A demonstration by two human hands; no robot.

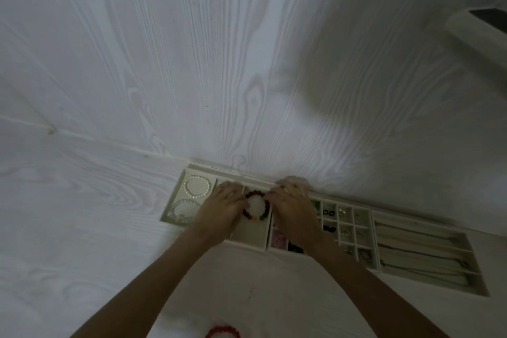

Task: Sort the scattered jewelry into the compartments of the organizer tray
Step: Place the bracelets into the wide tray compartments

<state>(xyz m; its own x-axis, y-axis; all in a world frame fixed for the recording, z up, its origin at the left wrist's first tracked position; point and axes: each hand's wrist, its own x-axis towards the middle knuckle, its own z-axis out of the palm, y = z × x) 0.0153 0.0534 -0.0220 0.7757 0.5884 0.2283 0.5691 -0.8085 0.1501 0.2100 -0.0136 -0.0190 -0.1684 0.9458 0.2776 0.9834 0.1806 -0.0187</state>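
A pale organizer tray (251,237) lies against the wall's foot. In its middle compartment a dark multicoloured bead bracelet (256,206) sits round a white cushion. My left hand (222,207) lies over the compartment to its left, fingertips touching the bracelet's left side. My right hand (292,206) covers the tray's right edge, fingers bent onto the bracelet's right side. A pearl bracelet (197,186) and a clear bead bracelet (182,210) fill the left compartments. A red bead bracelet (222,332) lies loose on the table near me.
To the right stand a tray of small squares (347,228) holding earrings and dark pieces, and a long-slot tray (422,252) with thin chains. Pink beads (278,240) show under my right wrist. A white wood-grain wall rises behind the trays.
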